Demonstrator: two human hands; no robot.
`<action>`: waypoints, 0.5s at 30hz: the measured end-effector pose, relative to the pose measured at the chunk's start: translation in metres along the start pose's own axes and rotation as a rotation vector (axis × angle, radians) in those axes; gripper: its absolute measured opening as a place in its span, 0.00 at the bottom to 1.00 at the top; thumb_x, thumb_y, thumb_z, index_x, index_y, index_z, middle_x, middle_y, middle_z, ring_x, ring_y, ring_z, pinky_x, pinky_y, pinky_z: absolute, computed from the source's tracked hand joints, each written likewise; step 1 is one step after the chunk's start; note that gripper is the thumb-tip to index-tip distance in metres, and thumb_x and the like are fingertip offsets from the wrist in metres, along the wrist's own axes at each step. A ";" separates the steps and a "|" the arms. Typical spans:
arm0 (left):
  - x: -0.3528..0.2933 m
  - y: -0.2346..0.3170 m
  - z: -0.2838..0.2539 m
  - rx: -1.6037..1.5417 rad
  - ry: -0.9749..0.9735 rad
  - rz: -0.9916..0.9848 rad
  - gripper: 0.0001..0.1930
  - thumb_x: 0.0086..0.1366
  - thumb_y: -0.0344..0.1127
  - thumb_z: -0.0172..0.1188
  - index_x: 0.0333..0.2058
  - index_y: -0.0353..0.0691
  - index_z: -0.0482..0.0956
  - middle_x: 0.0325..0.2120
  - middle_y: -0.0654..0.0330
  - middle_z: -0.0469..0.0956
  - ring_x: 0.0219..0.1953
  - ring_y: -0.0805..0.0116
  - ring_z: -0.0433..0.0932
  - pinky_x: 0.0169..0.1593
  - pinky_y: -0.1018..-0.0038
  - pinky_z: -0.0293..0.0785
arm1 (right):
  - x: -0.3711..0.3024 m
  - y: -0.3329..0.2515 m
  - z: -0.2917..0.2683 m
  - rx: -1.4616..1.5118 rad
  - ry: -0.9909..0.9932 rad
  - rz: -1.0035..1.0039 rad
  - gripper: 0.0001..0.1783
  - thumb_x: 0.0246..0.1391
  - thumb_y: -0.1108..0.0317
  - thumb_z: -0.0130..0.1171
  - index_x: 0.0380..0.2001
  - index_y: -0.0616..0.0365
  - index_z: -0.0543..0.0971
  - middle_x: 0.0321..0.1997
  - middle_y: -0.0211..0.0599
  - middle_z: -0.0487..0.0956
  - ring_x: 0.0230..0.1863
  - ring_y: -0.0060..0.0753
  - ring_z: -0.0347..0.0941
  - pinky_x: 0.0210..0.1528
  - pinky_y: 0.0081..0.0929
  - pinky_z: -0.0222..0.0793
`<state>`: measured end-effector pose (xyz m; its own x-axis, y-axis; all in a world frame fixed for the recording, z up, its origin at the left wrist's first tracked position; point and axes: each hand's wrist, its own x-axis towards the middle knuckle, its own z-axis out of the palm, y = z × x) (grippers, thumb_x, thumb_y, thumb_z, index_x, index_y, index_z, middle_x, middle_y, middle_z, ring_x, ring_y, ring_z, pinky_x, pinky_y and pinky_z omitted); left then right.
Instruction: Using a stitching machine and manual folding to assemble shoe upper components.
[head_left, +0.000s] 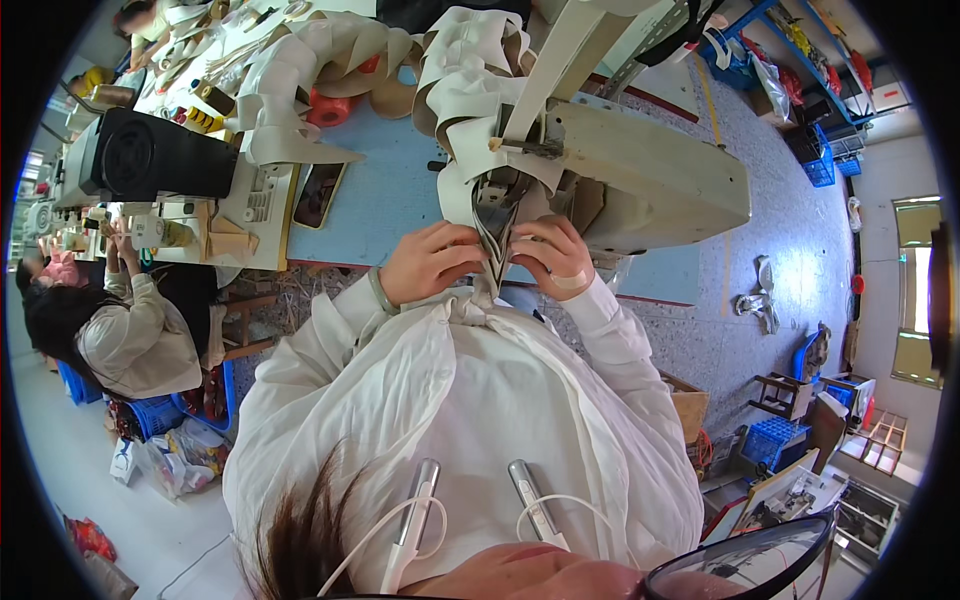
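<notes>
My left hand [432, 262] and my right hand [553, 257] are closed on the two sides of a folded, layered cream-and-grey piece [494, 240], which looks like leather or stiff cloth. Its pointed lower end hangs between my hands, close to my chest. The upper part runs up to a cream industrial sewing machine [650, 175]. The needle area is partly hidden by the material. From there a long string of cream curved pieces [465, 80] loops over the blue tabletop [385, 185] and away to the back left.
Left on the table are a phone [318, 195], a black boxy machine part [150, 155], a red roll [328, 108] and thread spools [205, 120]. A co-worker [130, 320] sits at the left. Blue crates [775, 440] and a wooden stool [780, 395] stand on the floor at right.
</notes>
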<state>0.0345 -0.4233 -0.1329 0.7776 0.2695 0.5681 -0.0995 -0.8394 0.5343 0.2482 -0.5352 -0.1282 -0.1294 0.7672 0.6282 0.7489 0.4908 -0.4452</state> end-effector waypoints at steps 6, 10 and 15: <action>0.018 -0.005 -0.013 0.078 -0.147 0.141 0.14 0.43 0.30 0.65 0.32 0.48 0.76 0.33 0.66 0.72 0.34 0.66 0.74 0.33 0.73 0.72 | 0.014 0.009 -0.002 -0.095 -0.114 -0.107 0.18 0.31 0.72 0.68 0.32 0.47 0.78 0.36 0.23 0.76 0.39 0.37 0.71 0.37 0.32 0.70; 0.022 -0.008 -0.023 0.016 -0.133 0.122 0.11 0.44 0.28 0.65 0.29 0.44 0.75 0.34 0.65 0.76 0.32 0.66 0.75 0.32 0.72 0.72 | 0.016 0.011 -0.006 -0.038 -0.081 -0.124 0.18 0.29 0.75 0.67 0.31 0.48 0.79 0.32 0.26 0.76 0.35 0.36 0.71 0.35 0.32 0.69; 0.038 0.000 -0.055 -0.349 -0.125 -0.204 0.08 0.51 0.22 0.62 0.28 0.40 0.73 0.37 0.58 0.80 0.25 0.71 0.77 0.26 0.73 0.70 | 0.039 0.000 -0.029 0.050 0.071 -0.087 0.17 0.26 0.78 0.65 0.28 0.51 0.80 0.32 0.29 0.78 0.33 0.37 0.73 0.32 0.29 0.71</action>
<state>0.0302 -0.3871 -0.0770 0.8704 0.3359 0.3600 -0.1236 -0.5587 0.8201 0.2619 -0.5175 -0.0848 -0.1447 0.6907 0.7085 0.7032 0.5755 -0.4174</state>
